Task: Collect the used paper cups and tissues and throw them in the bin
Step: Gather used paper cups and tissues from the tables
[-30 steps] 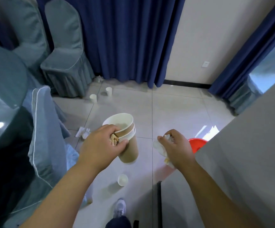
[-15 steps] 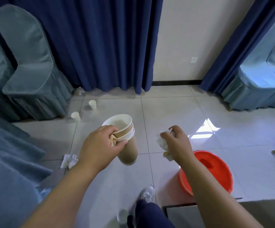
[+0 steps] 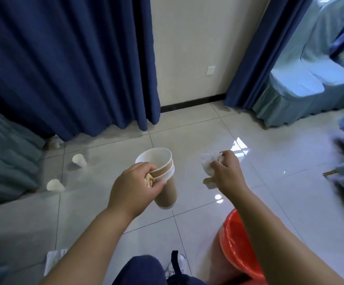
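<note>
Left hand (image 3: 135, 187) gripped stacked cups (image 3: 163, 177); right hand (image 3: 227, 173) clutched tissues (image 3: 208, 164). Nothing binned yet: red bin (image 3: 233, 243) stood at five o'clock. Loose cup (image 3: 79, 160) at nine, second cup (image 3: 55, 185) at eight and floor tissue (image 3: 54, 260) at seven lay uncollected.

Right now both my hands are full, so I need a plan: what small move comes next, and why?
Probably bring both hands over the red plastic bin and let go. The left hand grips stacked brown paper cups, the right hand pinches a crumpled white tissue, so neither can collect the small white cups lying on the floor.
</note>
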### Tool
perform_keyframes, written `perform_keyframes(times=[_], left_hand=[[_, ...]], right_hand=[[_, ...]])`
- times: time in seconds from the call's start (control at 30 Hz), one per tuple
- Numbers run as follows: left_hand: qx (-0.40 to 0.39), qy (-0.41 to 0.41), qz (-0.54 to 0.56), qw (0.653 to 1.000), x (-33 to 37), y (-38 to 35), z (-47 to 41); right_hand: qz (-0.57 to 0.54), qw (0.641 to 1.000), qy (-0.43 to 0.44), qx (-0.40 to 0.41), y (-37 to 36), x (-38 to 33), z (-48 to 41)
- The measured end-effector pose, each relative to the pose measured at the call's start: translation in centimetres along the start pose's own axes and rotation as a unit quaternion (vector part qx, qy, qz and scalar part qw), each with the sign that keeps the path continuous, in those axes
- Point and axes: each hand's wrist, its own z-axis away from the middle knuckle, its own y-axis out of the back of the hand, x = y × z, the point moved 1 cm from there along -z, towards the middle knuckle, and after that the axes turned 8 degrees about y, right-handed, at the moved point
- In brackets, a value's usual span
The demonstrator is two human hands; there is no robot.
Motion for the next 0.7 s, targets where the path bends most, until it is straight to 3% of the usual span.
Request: perform_keyframes(times=[0.17,0.37,0.53,0.7], left_hand=[[-0.117,-0.055,0.001,0.992,4.2,-5.2,-4.2],[-0.249,-0.158,-0.025,0.955,10.3,-12.3,-8.4],[-0.344,-0.250,-0.069,0.902,14.9,-18.8,-10.9],[-0.444,-0.337,-0.139,0.818,17.8,-24.7,-12.0]], right_hand=[[-0.021,0.994,-0.035,0.098,5.2,3.9,-1.6],[0.033,0.961,-0.106,0.252,11.0,8.8,-1.3],[-0.010,0.915,-0.213,0.343,14.5,12.5,-0.4],[-0.063,0.853,-0.303,0.420,15.3,15.6,1.0]])
